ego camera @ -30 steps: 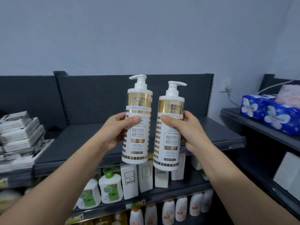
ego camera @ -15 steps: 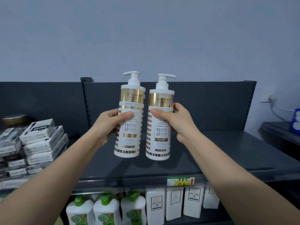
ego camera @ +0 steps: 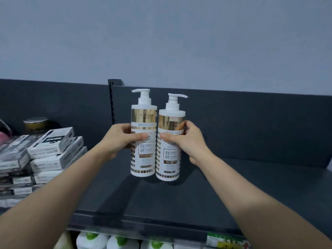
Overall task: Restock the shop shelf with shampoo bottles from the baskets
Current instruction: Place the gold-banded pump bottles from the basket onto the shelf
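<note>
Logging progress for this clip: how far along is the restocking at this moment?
Done: no released bottle stands on the top shelf. In hand: the left hand grips the left bottle, the right hand the right bottle, both upright near its surface. Left: set both down and release; baskets are out of view.

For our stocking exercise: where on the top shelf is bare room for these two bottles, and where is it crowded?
Bare: the shelf right of the held bottles and forward to its lip. Crowded: left, stacked boxes and a jar.
</note>
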